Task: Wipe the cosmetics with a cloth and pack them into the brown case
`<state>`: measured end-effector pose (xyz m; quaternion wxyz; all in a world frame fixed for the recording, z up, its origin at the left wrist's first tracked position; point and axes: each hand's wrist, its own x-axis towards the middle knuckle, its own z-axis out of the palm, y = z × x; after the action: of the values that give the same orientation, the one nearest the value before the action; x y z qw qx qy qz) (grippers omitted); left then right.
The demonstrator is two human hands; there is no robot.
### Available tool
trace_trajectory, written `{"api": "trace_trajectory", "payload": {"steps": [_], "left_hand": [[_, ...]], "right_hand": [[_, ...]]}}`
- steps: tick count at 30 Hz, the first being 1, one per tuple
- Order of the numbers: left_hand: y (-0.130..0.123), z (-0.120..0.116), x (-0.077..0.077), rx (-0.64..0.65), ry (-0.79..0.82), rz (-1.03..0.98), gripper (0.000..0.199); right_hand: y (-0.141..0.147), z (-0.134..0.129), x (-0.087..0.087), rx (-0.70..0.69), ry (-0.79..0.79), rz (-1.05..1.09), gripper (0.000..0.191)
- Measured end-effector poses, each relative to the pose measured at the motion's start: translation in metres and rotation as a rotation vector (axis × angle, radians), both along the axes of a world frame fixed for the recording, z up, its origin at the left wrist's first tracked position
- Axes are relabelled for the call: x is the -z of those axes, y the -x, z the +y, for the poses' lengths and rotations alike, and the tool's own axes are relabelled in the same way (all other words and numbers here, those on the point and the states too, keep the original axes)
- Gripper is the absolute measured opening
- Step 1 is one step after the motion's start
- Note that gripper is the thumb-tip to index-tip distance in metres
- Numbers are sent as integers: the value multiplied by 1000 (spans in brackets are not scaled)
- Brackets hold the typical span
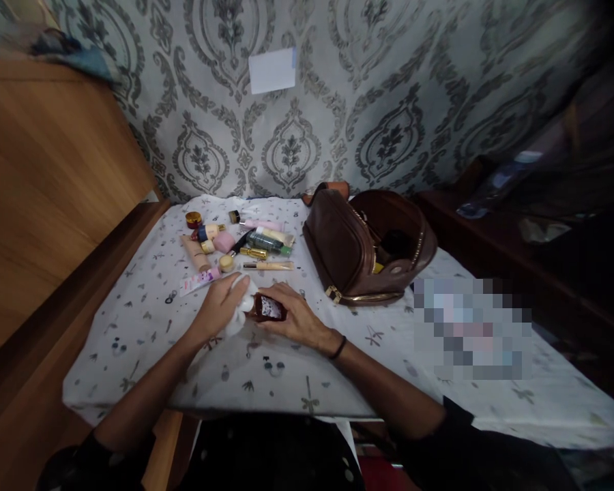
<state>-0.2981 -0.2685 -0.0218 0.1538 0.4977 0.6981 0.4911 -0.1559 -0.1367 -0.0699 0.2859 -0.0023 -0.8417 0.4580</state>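
Note:
My left hand (219,300) is closed on a crumpled white tissue (238,319). In my right hand (301,320), fingers wrap round a small dark red bottle (271,308) with a patterned label. The tissue touches the bottle's left end, and both hands meet just above the tablecloth. Beyond them lies a cluster of cosmetics: a pink-and-white tube (200,280), a beige tube (196,254), a pink rounded item (224,241), a dark green bottle (266,243), a gold tube (253,252) and a slim beige stick (267,266).
A brown leather bag (338,239) stands unzipped at the right of the patterned white tablecloth (148,327). Right of it is a blurred-out patch. A wooden cabinet (56,164) borders the left side; a clear plastic bottle (501,181) lies at the far right.

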Motion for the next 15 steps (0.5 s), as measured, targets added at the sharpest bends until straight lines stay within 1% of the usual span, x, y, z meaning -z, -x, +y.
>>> {"api": "trace_trajectory", "payload": {"steps": [2,3,4,6,8,9,11,12,13,15], "left_hand": [[6,1,4,-17,11,-195,40],[8,1,6,-27,14,-235,40],[10,0,8,-30,17,-230,40],[13,-3,12,-1,25,-129,33],[14,-7,14,83,35,-16,25],[13,-9,15,138,45,13,28],[8,-12,18,230,87,28,41],[4,-12,21,247,105,40,47],[0,-12,24,235,113,58,51],[-11,-8,30,166,117,98,53]], "right_hand": [[0,-2,-4,-33,45,23,52],[-1,-3,-6,-41,81,28,52],[-1,-5,-8,-42,126,24,51],[-1,-7,-10,-24,236,0,50],[-1,-9,-11,23,347,-28,49],[-1,-9,-11,61,392,-31,49],[1,-9,-10,152,464,-14,51],[2,-9,-10,189,498,-1,53],[3,-10,-10,214,531,17,56],[4,-13,-10,229,589,57,65]]}}
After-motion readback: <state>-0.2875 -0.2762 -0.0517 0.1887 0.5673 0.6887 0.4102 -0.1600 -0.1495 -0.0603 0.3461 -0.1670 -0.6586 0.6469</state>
